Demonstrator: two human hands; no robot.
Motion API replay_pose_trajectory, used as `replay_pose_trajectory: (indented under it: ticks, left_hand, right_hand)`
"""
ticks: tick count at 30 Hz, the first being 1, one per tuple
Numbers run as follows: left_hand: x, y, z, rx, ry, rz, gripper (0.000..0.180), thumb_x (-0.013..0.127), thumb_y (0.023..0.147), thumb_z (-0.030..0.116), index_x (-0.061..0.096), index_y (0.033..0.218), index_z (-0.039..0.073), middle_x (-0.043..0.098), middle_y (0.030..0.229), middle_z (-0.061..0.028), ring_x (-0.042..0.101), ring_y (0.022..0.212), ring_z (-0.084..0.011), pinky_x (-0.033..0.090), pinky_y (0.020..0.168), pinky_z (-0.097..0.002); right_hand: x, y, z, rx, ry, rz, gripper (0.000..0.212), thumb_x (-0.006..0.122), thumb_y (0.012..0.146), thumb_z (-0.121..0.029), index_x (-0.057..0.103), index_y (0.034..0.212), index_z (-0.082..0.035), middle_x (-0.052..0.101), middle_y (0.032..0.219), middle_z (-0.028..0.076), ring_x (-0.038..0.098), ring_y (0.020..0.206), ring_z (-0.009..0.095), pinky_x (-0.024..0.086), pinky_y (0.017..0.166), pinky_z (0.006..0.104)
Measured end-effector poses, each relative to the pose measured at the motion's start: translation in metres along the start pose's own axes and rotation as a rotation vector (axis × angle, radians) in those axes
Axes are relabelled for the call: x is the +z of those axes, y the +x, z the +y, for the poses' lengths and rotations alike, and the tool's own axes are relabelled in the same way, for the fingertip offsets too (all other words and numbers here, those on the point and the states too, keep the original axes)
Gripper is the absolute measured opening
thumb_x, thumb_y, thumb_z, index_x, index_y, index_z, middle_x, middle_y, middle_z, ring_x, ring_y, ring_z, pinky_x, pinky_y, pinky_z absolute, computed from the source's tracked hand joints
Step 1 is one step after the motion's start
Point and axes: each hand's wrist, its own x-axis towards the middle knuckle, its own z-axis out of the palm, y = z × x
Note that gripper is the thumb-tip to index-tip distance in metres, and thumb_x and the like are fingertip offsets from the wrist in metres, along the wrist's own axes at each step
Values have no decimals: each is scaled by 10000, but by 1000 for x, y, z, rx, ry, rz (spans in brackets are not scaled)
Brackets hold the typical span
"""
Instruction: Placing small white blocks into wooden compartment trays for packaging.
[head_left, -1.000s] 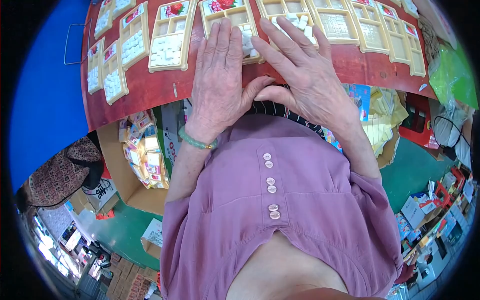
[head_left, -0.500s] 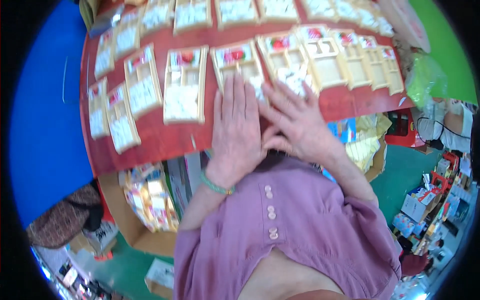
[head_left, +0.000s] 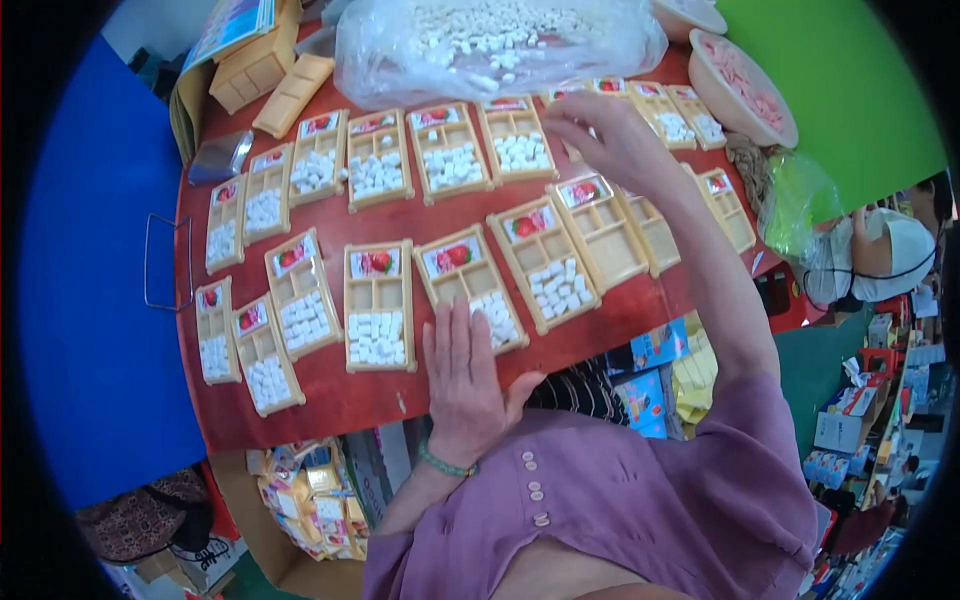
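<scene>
Two rows of cream plastic trays with compartments and strawberry-picture labels stand on the red table [head_left: 420, 392]. Most hold small white pieces in the large compartment. My left hand [head_left: 465, 380] lies with its fingers outstretched on the lower end of a near-row tray [head_left: 460, 258], partly covering its white pieces. To its right is another filled tray [head_left: 548, 262], then a tray with a bare large compartment [head_left: 612, 250]. My right hand [head_left: 618, 130] reaches over the far row, beside a filled tray [head_left: 518, 150]. Its fingers are bent but apart, and I see nothing held.
A clear plastic bag [head_left: 390, 60] of white pieces lies at the back. Far right stands a bowl [head_left: 787, 125] of pink pieces; stacked trays [head_left: 255, 75] stand far left. Below the table edge is a cardboard box [head_left: 240, 510] of packages. A person [head_left: 880, 250] is at the right.
My right hand has left the near row beside my left hand and reached up to the far row. My left hand stays at the same tray. The view now takes in more of the table's back.
</scene>
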Motion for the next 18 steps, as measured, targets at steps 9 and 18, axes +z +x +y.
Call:
replay_pose_trajectory:
  ticks: [9, 18]
  left_hand:
    - [1, -2, -1, -106, -74, 143, 830, 499, 1038, 565, 387, 1451, -147, 454, 1480, -370, 417, 1411, -550, 352, 1166, -611]
    - [2, -10, 16, -280, 28, 120, 845, 473, 1039, 595, 405, 1433, -149, 488, 1446, -379, 466, 1366, -563, 432, 1115, -606]
  right_hand:
    - [64, 185, 205, 255, -257, 21, 667, 610, 949, -568, 649, 1305, -5, 624, 1333, 283, 604, 1227, 456, 481, 1054, 472]
    - [114, 207, 109, 439, -394, 183, 556, 679, 963, -495, 671, 1263, -27, 688, 1246, 195, 647, 1216, 275, 517, 974, 399]
